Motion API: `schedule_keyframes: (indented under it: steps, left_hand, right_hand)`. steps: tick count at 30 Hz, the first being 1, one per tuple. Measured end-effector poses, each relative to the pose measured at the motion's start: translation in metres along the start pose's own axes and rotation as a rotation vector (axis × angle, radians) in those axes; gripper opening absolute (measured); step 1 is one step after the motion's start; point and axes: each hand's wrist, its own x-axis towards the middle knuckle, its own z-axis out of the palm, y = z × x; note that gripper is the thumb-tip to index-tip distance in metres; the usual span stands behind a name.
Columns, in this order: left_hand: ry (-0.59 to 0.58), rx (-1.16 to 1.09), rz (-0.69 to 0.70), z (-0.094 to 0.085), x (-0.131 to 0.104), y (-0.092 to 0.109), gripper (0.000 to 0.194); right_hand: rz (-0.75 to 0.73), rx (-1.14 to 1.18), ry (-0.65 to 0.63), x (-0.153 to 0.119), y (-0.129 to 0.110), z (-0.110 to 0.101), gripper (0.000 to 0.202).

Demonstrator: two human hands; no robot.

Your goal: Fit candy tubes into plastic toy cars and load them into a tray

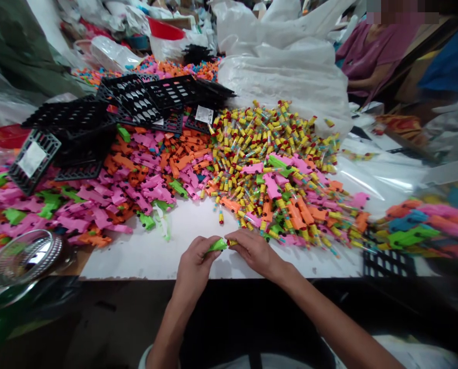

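Note:
Near the front edge of the white table (pixel 136 261), my left hand (pixel 196 259) pinches a green plastic toy car (pixel 216 245). My right hand (pixel 254 251) holds a small yellow tube (pixel 232 243) with a red end, right at the toy's right end. The fingers of both hands nearly meet. Beyond them lies a heap of yellow-capped clear tubes (pixel 247 138), mixed at its near side with pink, orange and green toy cars (pixel 298 215). A larger pile of pink, orange and green cars (pixel 78 210) spreads to the left.
Black plastic trays (pixel 132 100) are stacked on the left pile, and another tray (pixel 388 262) lies at the right. A clear basket (pixel 17 259) stands at the left edge. Plastic sheeting (pixel 282 72) covers the back. A person in a pink top (pixel 382 51) sits at the back right.

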Motion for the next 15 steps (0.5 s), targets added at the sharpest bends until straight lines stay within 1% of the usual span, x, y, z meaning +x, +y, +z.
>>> schedule_keyframes:
  steps: [4,10,15]
  left_hand:
    - [-0.009,0.001,0.0,-0.001,-0.001,0.0,0.024]
    - [0.003,-0.002,-0.021,-0.002,-0.003,0.002,0.025]
    - [-0.008,-0.005,-0.051,0.0,-0.004,0.005,0.026]
  right_hand:
    - [0.016,0.0,-0.02,-0.001,0.0,-0.001,0.019]
    - [0.059,0.006,-0.142,0.0,-0.005,-0.01,0.027]
    - [0.111,0.024,-0.127,-0.002,-0.006,-0.009,0.022]
